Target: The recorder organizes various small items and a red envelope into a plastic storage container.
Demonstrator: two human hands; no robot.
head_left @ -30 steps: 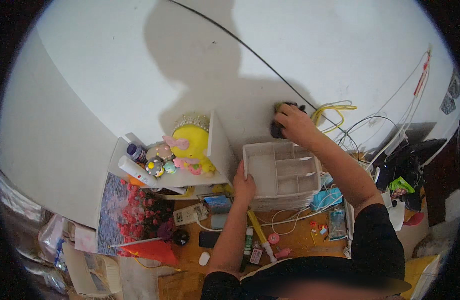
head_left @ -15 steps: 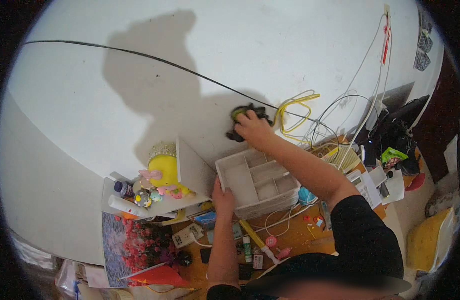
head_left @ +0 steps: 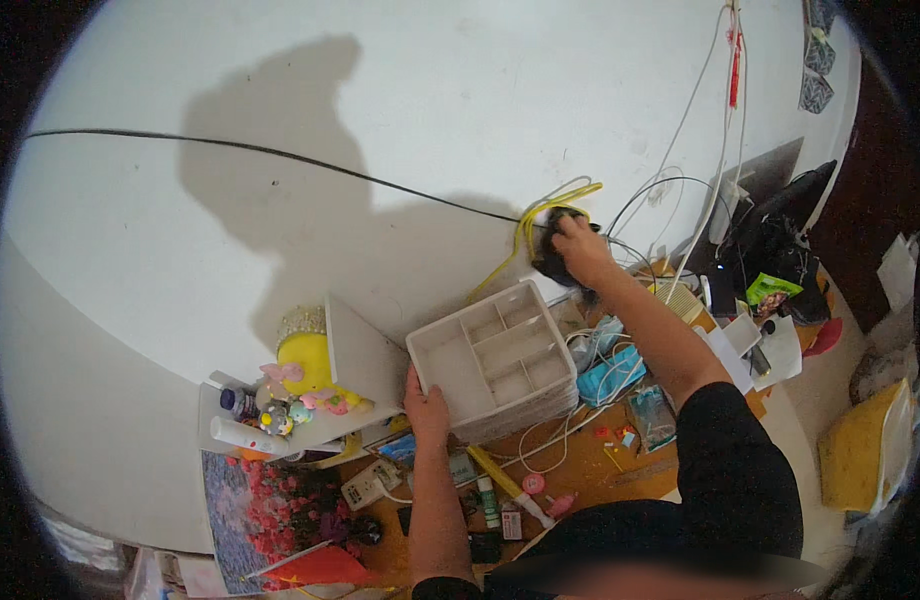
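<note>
My left hand (head_left: 427, 409) grips the near left edge of a white plastic organiser box (head_left: 495, 361) with several empty compartments, which stands tilted on the cluttered wooden desk (head_left: 580, 470). My right hand (head_left: 583, 250) reaches far forward to the white wall and is closed on a dark, rumpled object (head_left: 552, 259) pressed against it. Yellow cable loops (head_left: 540, 215) hang right beside that hand.
A white shelf (head_left: 355, 360) on the left carries a yellow figure with a crown, small toys and bottles. Pens, a glue stick, cables and a blue packet (head_left: 610, 372) litter the desk. White cords run up the wall; dark bags (head_left: 780, 260) sit at right.
The view has swung left and down, so box and hands now sit further right. My right hand stays on the dark object at the wall; my left hand keeps hold of the box.
</note>
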